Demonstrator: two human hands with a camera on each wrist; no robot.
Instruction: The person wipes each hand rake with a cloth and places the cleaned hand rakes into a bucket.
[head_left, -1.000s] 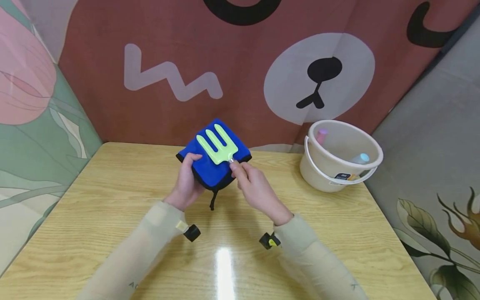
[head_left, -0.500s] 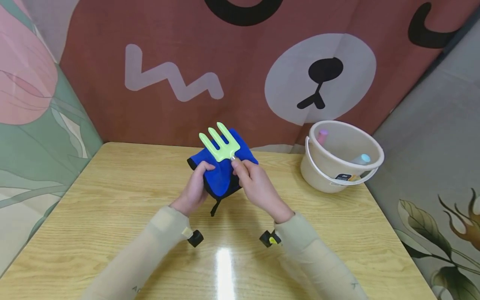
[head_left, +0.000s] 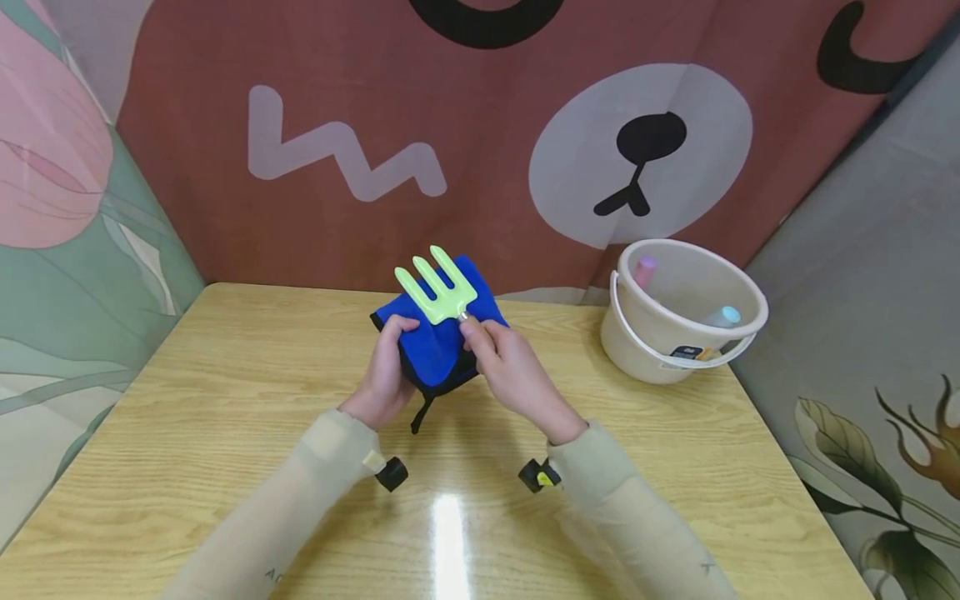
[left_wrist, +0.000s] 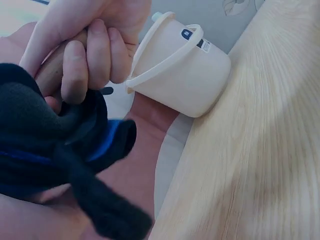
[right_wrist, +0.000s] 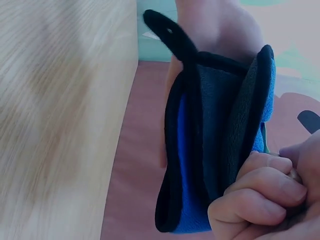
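Note:
My right hand (head_left: pixel 517 375) grips the wooden handle of a small garden fork (head_left: pixel 444 304), whose three light-green tines point up and to the left. Behind the tines lies a folded blue cloth (head_left: pixel 431 354) with black edging and a dark grey side. Its left side is held by my left hand (head_left: pixel 384 371), thumb on top. In the left wrist view, curled right fingers wrap the handle (left_wrist: pixel 55 70), and the cloth's black hanging loop (left_wrist: pixel 102 202) dangles nearby. In the right wrist view, the folded cloth (right_wrist: pixel 215 115) stands partly open, and the tines are hidden behind it.
A beige bucket (head_left: pixel 630 346) with a white handle stands at the table's back right. Inside it are a pink-purple item (head_left: pixel 644 272) and a blue-capped item (head_left: pixel 724 317). The wooden table (head_left: pixel 225 375) ends at a brown printed curtain (head_left: pixel 337 242).
The cloth and left hand have shifted right and slightly down, and the cloth has become more folded behind the fork. The right hand and fork have barely moved.

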